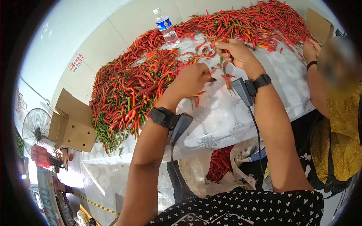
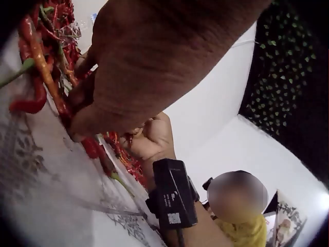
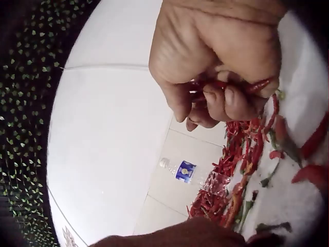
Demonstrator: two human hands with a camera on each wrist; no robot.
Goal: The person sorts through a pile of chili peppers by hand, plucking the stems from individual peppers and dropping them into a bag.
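Red, orange and green chili peppers point(image 1: 147, 75) lie heaped across a table with a pale patterned cover point(image 1: 222, 116). My left hand point(image 1: 191, 81) is low over the near edge of the heap, thumb and fingertips pinching a dark, shrivelled chili point(image 1: 213, 79). Its fingertips are right at the cover in the left wrist view, beside an orange-red chili point(image 2: 38, 56). Farther right, my right hand point(image 1: 238, 52) is raised a little above the cover. In the right wrist view, its curled fingers hold red chilies point(image 3: 259, 86) against the palm. Loose chilies point(image 1: 228, 82) lie between the hands.
A water bottle point(image 1: 166, 28) stands among the chilies at the back. Cardboard boxes point(image 1: 77, 130) and a fan point(image 1: 37, 126) are at left. Another person's hand point(image 1: 311, 49) reaches over the table's right end. Below the front edge sits a sack point(image 1: 196, 169) with red chilies.
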